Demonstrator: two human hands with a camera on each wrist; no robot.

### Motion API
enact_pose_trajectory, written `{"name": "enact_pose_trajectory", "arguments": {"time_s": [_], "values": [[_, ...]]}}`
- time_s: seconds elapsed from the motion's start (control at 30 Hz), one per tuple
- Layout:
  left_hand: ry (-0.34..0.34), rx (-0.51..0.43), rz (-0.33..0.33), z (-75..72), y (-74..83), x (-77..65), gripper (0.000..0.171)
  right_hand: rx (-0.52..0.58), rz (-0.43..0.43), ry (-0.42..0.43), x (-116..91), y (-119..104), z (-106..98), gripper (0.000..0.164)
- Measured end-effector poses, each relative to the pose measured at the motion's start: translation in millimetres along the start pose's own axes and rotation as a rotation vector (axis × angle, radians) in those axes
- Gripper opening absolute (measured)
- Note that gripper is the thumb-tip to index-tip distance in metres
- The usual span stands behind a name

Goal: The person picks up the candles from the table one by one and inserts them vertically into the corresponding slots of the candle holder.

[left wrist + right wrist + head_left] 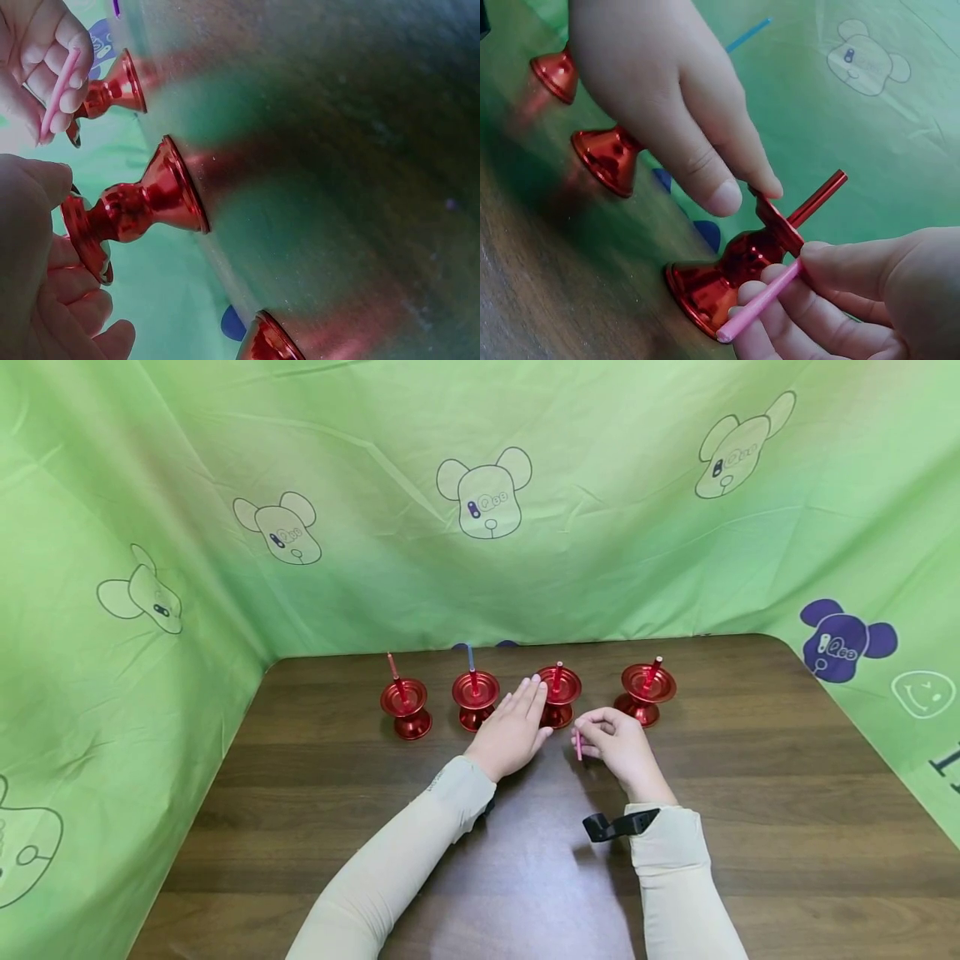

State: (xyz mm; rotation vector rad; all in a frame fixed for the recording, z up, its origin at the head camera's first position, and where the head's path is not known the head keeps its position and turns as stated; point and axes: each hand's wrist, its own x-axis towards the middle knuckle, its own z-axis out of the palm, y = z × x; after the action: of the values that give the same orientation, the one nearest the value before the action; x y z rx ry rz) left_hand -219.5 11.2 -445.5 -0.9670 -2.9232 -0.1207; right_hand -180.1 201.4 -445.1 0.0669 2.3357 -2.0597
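Note:
In the head view my left hand reaches forward with its fingers nearly straight, the fingertips at the rim of a shiny red candle holder. The right wrist view shows a fingertip touching that holder's dish, from which a red tube rises. Just right of and in front of this holder, my right hand pinches a short pink candle between thumb and fingers. The candle is tilted and apart from the tube. Some left fingers are hidden behind the dish in the left wrist view.
Two holders stand to the left, one with a reddish candle, the other with a blue candle. Another red holder stands at the right. All are near the back edge of the wooden table, before a green cloth.

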Motion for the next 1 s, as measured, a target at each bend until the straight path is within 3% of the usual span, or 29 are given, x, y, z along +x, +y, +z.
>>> {"name": "enact_pose_trajectory", "arguments": {"time_s": [0.13,0.43,0.7,1.0], "values": [[0.003,-0.008,-0.004,0.2,0.1,0.3,0.069,0.058,-0.005,0.011,0.7,1.5,-0.9,0.018],[0.019,-0.008,-0.002,0.9,-0.3,1.5,0.068,0.327,-0.005,0.053,-0.1,-0.8,1.8,0.009],[0.027,0.002,0.006,0.2,-1.1,-0.5,0.07,0.384,-0.082,0.12,1.9,1.2,3.8,0.004],[0.018,0.003,0.009,1.5,-1.4,-1.1,0.071,0.414,-0.162,0.194,2.1,4.1,6.8,0.014]]}}
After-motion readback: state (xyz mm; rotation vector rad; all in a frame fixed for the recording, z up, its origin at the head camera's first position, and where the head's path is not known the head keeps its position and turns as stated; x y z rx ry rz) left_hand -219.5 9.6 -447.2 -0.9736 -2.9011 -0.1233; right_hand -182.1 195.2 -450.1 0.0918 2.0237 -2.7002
